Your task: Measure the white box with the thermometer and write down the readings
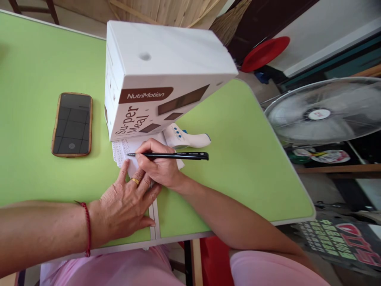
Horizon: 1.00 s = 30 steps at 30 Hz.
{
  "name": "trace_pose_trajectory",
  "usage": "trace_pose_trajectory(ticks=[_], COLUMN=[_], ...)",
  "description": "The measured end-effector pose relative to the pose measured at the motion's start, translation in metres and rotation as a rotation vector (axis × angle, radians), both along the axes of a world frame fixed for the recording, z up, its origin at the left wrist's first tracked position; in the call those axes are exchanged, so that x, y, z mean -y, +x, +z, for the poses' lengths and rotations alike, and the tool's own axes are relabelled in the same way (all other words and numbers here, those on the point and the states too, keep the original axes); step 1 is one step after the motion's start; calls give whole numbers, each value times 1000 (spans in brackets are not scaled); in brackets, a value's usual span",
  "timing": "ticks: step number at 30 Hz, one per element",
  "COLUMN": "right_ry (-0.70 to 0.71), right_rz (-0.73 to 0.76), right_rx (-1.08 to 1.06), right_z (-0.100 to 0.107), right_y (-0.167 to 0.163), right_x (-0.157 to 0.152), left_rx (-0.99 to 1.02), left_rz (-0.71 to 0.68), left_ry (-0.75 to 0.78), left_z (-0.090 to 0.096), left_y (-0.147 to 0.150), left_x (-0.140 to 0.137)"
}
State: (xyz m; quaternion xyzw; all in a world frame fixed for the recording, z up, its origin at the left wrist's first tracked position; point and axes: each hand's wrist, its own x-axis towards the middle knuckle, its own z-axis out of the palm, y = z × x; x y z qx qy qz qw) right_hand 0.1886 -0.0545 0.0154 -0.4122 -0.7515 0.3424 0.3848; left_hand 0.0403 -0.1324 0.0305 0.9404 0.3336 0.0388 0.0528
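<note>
My right hand is closed around a black pen, its tip touching a sheet of white paper that carries small rows of writing. Flat and with fingers spread, my left hand presses on the paper's near edge and the green table. A gold ring is on one finger, a red cord on the wrist. Directly behind the paper stands a white NutriMotion box, hiding the sheet's far part. To the right of the box's base lies a white handheld device with blue buttons, possibly a forehead thermometer.
A smartphone in a brown case lies on the green table, left of the box. Beyond the table's right edge are a fan and a dark printed bag. A red basin is farther back.
</note>
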Motion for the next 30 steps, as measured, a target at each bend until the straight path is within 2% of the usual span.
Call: trace_pose_trajectory(ticks=[18,30], right_ry=[55,22], right_rz=[-18,5], right_rx=[-14,-3], right_z=[-1,0], right_y=[0,-1], right_x=[0,-1], left_rx=[-27,-40], left_rz=[-14,-17], left_ry=[-16,-8], left_z=[3,3], left_y=[-1,-1], left_x=[0,-1])
